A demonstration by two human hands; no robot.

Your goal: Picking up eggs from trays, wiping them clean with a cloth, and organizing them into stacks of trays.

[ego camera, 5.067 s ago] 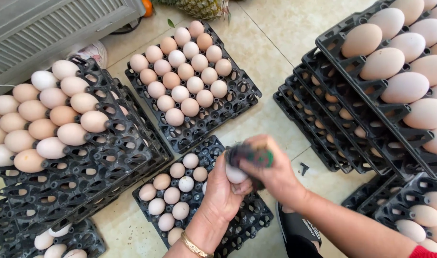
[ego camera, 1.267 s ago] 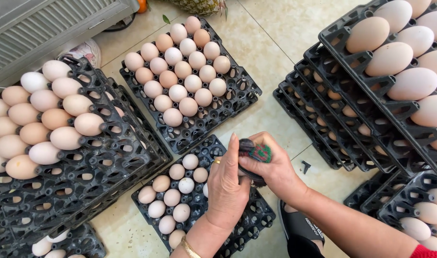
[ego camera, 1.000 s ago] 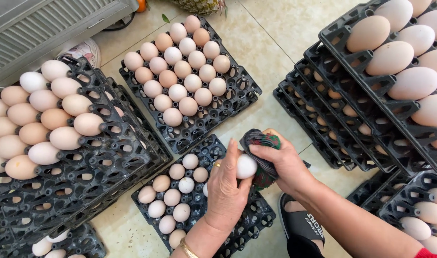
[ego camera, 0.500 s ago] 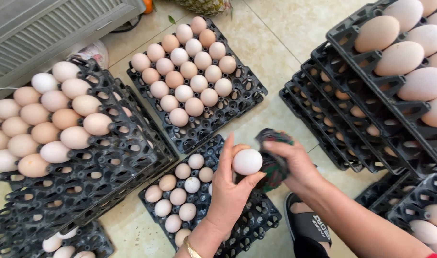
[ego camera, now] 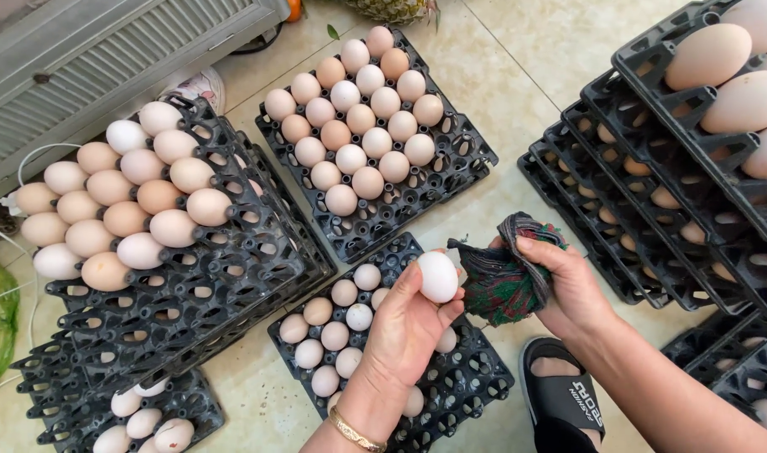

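Egg [ego camera: 439, 276] in left hand [ego camera: 404, 329]; cloth [ego camera: 503, 279] in right hand [ego camera: 571, 283].

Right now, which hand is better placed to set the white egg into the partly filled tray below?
Left, probably. The left hand already holds the white egg directly above the partly filled black tray. The right hand is off to the side, its grip full of a bunched cloth.

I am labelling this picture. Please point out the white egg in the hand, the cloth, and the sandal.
white egg [ego camera: 439, 276], head view, middle of its shell.
cloth [ego camera: 503, 283], head view, middle of the bunched fabric.
sandal [ego camera: 564, 396], head view, black strap across the foot.
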